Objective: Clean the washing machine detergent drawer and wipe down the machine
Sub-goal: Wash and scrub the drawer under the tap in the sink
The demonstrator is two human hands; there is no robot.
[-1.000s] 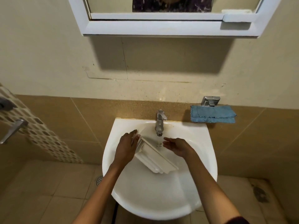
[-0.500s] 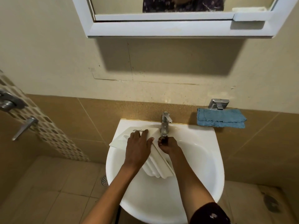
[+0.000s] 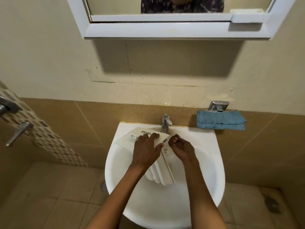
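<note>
White detergent drawer (image 3: 162, 172) lying in the basin of a white sink (image 3: 214, 162), head view. The drawer's long axis runs from about 11 o'clock to 5 o'clock: its broad front panel, printed with a brand name, lies at the 11 o'clock end against the back rim of the sink, just to the 9 o'clock side of the chrome tap (image 3: 165, 121), and its ribbed rear end points to 5 o'clock, down into the bowl. The left hand (image 3: 145, 149) lies flat on top of the drawer where panel and body meet, fingers straight and spread, thumb out toward 3 o'clock; it covers the middle of the drawer and part of the lettering. The right hand (image 3: 181, 146) is just at the 3 o'clock side of the drawer, below the tap spout, its fingers curled in to the palm with nothing seen in them; whether it touches the drawer's edge cannot be made out. A folded blue cloth (image 3: 220, 122) hangs on the tiled wall at 2 o'clock of the sink, under a metal fitting (image 3: 217, 105). A white mirror cabinet (image 3: 165, 28) is cut off by the top edge, and a door handle (image 3: 18, 131) by the left edge.
</note>
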